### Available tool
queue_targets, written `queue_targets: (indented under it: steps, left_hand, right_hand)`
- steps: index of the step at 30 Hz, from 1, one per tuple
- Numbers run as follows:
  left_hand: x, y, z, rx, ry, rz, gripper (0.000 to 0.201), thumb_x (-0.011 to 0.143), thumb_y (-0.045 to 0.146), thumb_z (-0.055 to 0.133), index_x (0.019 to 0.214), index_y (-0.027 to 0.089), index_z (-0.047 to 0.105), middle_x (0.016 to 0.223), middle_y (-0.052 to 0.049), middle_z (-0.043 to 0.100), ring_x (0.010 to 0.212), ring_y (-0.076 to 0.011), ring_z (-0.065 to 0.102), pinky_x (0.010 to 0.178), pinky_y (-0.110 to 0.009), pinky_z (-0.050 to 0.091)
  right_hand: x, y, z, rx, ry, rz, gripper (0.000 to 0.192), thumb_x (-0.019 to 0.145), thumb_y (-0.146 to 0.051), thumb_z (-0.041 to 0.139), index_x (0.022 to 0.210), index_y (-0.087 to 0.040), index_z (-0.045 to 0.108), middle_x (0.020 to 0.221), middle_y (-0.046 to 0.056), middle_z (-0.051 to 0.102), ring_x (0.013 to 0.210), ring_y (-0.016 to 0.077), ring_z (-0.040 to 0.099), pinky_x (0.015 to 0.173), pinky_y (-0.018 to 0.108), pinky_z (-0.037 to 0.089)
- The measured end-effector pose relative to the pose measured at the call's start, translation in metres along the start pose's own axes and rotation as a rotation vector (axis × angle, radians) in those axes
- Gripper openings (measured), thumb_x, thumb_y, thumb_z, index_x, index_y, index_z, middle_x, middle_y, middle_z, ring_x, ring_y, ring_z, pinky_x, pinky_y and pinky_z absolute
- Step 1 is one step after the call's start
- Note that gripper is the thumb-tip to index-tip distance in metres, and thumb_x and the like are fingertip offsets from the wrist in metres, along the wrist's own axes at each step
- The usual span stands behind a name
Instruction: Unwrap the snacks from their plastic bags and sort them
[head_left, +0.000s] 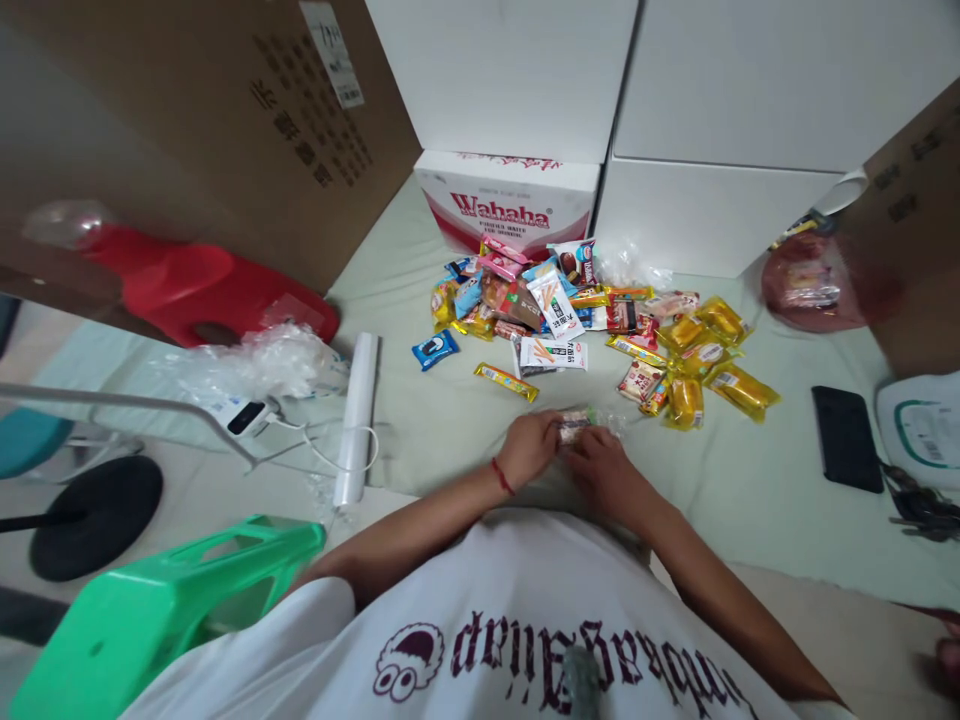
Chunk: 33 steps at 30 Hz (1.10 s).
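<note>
My left hand (531, 446), with a red string on its wrist, is closed on the left end of a small snack pack (574, 426) wrapped in clear plastic. My right hand (601, 468) has its fingers bent against the near side of the same pack. The loose plastic spreads to the right, past my fingers. Just beyond lie a thin yellow snack stick (506, 381) and a white snack packet (553, 354). Farther back is a heap of mixed wrapped snacks (517, 300), and to the right sit several yellow-wrapped snacks (684, 402).
A Wahaba-printed carton (517, 205) stands behind the heap. On the left are a red jug (202, 285), crumpled clear plastic (277, 360), a white roll (358, 420) and a green stool (172, 590). A black phone (847, 438) and keys (922, 505) lie at right.
</note>
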<state>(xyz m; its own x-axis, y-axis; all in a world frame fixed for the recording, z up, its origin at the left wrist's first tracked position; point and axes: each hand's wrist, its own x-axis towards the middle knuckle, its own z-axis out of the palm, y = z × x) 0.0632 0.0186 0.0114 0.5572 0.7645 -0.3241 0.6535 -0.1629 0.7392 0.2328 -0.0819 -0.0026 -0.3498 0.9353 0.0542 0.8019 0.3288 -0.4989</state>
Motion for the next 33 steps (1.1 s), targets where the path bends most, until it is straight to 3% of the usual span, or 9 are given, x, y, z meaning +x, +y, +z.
queue_targets:
  steps: [3, 6, 10, 14, 16, 19, 25, 29, 33]
  left_hand:
    - [-0.001, 0.001, 0.013, 0.321, 0.032, 0.103, 0.039, 0.098, 0.017, 0.047, 0.129, 0.021, 0.07, 0.121, -0.01, 0.075, 0.109, -0.0235, 0.07, 0.091, -0.033, 0.053]
    - [-0.006, -0.001, 0.016, 0.465, 0.023, 0.095, 0.037, 0.103, 0.024, 0.044, 0.133, 0.023, 0.067, 0.121, -0.01, 0.074, 0.107, -0.0239, 0.071, 0.085, -0.032, 0.053]
    - [-0.007, 0.0, 0.018, 0.527, 0.035, 0.09, 0.035, 0.104, 0.026, 0.043, 0.13, 0.023, 0.067, 0.118, -0.01, 0.073, 0.102, -0.0234, 0.071, 0.077, -0.031, 0.052]
    - [-0.003, 0.001, 0.023, 0.517, 0.025, 0.094, 0.034, 0.103, 0.023, 0.042, 0.124, 0.021, 0.069, 0.113, -0.011, 0.073, 0.093, -0.0238, 0.072, 0.069, -0.031, 0.051]
    - [-0.001, -0.002, 0.024, 0.418, 0.037, 0.105, 0.033, 0.101, 0.021, 0.044, 0.119, 0.018, 0.071, 0.112, -0.013, 0.074, 0.092, -0.0243, 0.072, 0.071, -0.031, 0.05]
    - [0.004, -0.014, 0.017, 0.194, 0.054, 0.147, 0.03, 0.095, 0.016, 0.05, 0.112, 0.015, 0.074, 0.105, -0.012, 0.075, 0.091, -0.023, 0.071, 0.076, -0.031, 0.052]
    - [-0.006, -0.057, -0.012, -0.517, 0.216, 0.164, 0.061, 0.083, 0.013, 0.051, 0.143, 0.02, 0.057, 0.116, -0.007, 0.074, 0.054, -0.0097, 0.051, 0.056, -0.026, 0.046]
    - [-0.012, -0.067, -0.012, -0.196, 0.418, 0.021, 0.054, 0.081, 0.028, 0.071, 0.134, 0.02, 0.062, 0.128, -0.011, 0.064, 0.081, -0.0184, 0.063, 0.076, -0.033, 0.054]
    - [-0.001, -0.058, -0.003, 0.143, 0.361, -0.023, 0.034, 0.084, 0.038, 0.075, 0.11, 0.017, 0.071, 0.119, -0.014, 0.063, 0.112, -0.0293, 0.059, 0.099, -0.043, 0.05]
  right_hand:
    - [-0.003, 0.015, -0.006, 0.066, 0.222, 0.12, 0.044, 0.1, -0.015, 0.044, 0.139, -0.024, 0.064, 0.105, 0.011, 0.066, 0.105, 0.0267, 0.055, 0.097, 0.044, 0.048]
    - [-0.001, 0.031, -0.008, -0.133, 0.377, 0.409, 0.042, 0.095, -0.024, 0.056, 0.136, -0.018, 0.064, 0.117, 0.017, 0.061, 0.117, 0.0345, 0.049, 0.103, 0.054, 0.044]
    - [0.001, 0.039, -0.016, -0.2, 0.283, 0.495, 0.014, 0.09, -0.022, 0.06, 0.096, -0.019, 0.073, 0.114, 0.017, 0.061, 0.125, 0.0384, 0.044, 0.102, 0.053, 0.043]
    - [0.009, 0.021, -0.03, -0.117, 0.255, 0.548, 0.014, 0.094, -0.028, 0.057, 0.089, -0.019, 0.066, 0.103, 0.013, 0.062, 0.09, 0.0255, 0.057, 0.078, 0.036, 0.045]
    - [0.021, 0.006, -0.026, -0.016, 0.195, 0.534, 0.016, 0.097, -0.031, 0.053, 0.089, -0.02, 0.062, 0.087, 0.007, 0.063, 0.073, 0.02, 0.055, 0.068, 0.031, 0.039]
    - [0.043, -0.011, -0.004, 0.09, 0.134, 0.482, 0.018, 0.1, -0.027, 0.045, 0.089, -0.022, 0.057, 0.078, 0.004, 0.064, 0.071, 0.0192, 0.057, 0.066, 0.028, 0.036]
    - [0.057, -0.008, 0.025, 0.107, 0.178, 0.404, 0.02, 0.099, -0.023, 0.039, 0.089, -0.022, 0.057, 0.085, 0.007, 0.066, 0.079, 0.0209, 0.06, 0.072, 0.028, 0.04]
    - [0.053, -0.005, 0.022, 0.114, 0.177, 0.394, 0.021, 0.098, -0.025, 0.04, 0.089, -0.021, 0.059, 0.083, 0.007, 0.066, 0.077, 0.0207, 0.06, 0.072, 0.028, 0.041]
    - [0.055, -0.007, 0.022, 0.14, 0.185, 0.402, 0.024, 0.099, -0.028, 0.039, 0.092, -0.021, 0.061, 0.086, 0.008, 0.067, 0.081, 0.021, 0.061, 0.075, 0.029, 0.043]
